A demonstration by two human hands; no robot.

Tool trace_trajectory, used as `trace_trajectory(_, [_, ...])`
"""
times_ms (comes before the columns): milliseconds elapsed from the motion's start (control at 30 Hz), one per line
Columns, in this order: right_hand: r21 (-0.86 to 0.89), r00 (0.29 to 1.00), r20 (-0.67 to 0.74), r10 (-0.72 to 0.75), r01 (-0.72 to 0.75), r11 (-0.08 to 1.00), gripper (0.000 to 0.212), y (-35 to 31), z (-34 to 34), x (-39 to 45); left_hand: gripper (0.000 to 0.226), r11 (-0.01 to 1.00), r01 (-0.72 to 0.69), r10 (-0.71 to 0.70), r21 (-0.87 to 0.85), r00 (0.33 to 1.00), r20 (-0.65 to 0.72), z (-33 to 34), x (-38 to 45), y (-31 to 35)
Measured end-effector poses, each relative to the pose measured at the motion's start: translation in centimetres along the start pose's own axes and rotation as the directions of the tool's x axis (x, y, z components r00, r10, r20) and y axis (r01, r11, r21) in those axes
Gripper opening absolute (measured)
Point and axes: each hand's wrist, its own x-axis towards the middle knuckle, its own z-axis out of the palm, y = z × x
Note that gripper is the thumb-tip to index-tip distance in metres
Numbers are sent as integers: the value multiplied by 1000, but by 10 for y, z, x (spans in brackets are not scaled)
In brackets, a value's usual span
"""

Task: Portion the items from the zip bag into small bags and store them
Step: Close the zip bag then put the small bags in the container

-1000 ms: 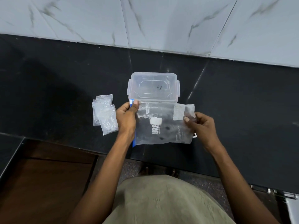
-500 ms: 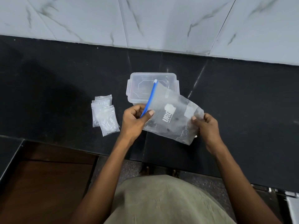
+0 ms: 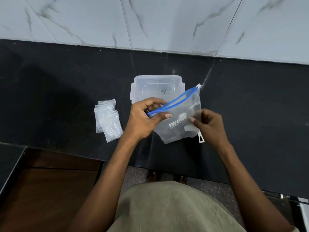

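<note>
Opening the zip bag [image 3: 180,118] looks to be the step in hand: portioning has not begun, and the small bags lie untouched. Nearest the camera, the left hand [image 3: 143,119] pinches the bag's blue zip strip [image 3: 173,102] at its near end, thumb on the front face and fingers curled behind, so that grip is clamped on the seal. The right hand [image 3: 209,124] holds the bag's right side lower down, its fingers curled against the film, a grip closed on the plastic body. The bag hangs above the tabletop [image 3: 66,91], tilted, with the zip rising away toward the right. Its mouth appears slightly parted, the two blue lips bowing apart in the middle. The film is thin, frosted and limp, with white lettering and a white label patch; whatever it contains is too faint to make out.

Next, by my reckoning, the mouth needs spreading wide enough for fingers to reach in, which calls for a steady hold on floppy, slippery plastic.

Beside the left hand lies a loose pile of small bags [image 3: 107,119], clear, crinkled and overlapping. Just beyond the hands sits a clear plastic container [image 3: 155,87], rectangular with rounded corners and side clips, its lid on. Farther off, the dark polished stone meets a pale marble-veined wall [image 3: 150,22].
</note>
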Motion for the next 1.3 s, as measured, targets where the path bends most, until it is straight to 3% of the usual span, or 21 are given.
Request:
trace_trajectory(133, [271, 993, -67, 93, -71, 960, 10, 3, 4, 0, 51, 956, 95, -125, -278, 988, -92, -1, -1, -10])
trace_trajectory(267, [380, 986, 7, 166, -156, 912, 13, 0, 4, -3, 11, 956, 227, -257, -188, 954, -157, 11, -5, -28])
trace_trajectory(367, [389, 985, 12, 173, -164, 906, 10, -4, 3, -4, 12, 936, 243, -295, -254, 937, -190, 14, -6, -31])
trace_trajectory(467, [409, 981, -24, 195, -169, 897, 8, -5, 4, -3, 46, 920, 317, -344, -232, 935, -89, 15, -9, -31])
trace_trajectory(600, [440, 971, -114, 210, -140, 887, 36, 1, 4, 2, 60, 949, 312, -308, 39, 947, -92, 18, -16, -44])
trace_trajectory(767, [382, 990, -95, 105, -61, 922, 40, 1, 0, -1, 44, 985, 172, -170, -20, 937, -307, 23, -18, -40])
trace_trajectory(833, [337, 995, -61, 75, -50, 940, 44, -4, -2, -5, 40, 989, 145, -144, -14, 959, -244, 25, -20, -38])
trace_trajectory(900, [257, 998, -26, 64, -55, 965, 61, -6, -8, -5, 52, 988, 146, -138, 57, 983, -118, 25, -22, -33])
trace_trajectory(1000, [-13, 1000, 11, -1, 1, 1000, 69, -7, -19, -5, 67, 965, -12, 24, 263, 999, -41, 24, -22, -33])
trace_trajectory(1067, [-183, 999, 13, -45, 47, 982, 58, -8, -25, -8, 54, 928, -110, 132, 356, 991, -38, 27, -20, -33])
trace_trajectory(1167, [-258, 995, -15, -94, 87, 962, 22, -12, -33, -11, 27, 904, -134, 172, 406, 983, -58, 28, -16, -33])
trace_trajectory(1233, [-226, 996, -36, -87, 77, 971, 7, -13, -43, -12, 14, 903, -124, 174, 412, 981, -86, 32, -12, -31])
trace_trajectory(1300, [-69, 999, -42, -19, 16, 997, 5, -13, -51, -13, 5, 924, -141, 187, 354, 977, -99, 38, -9, -27])
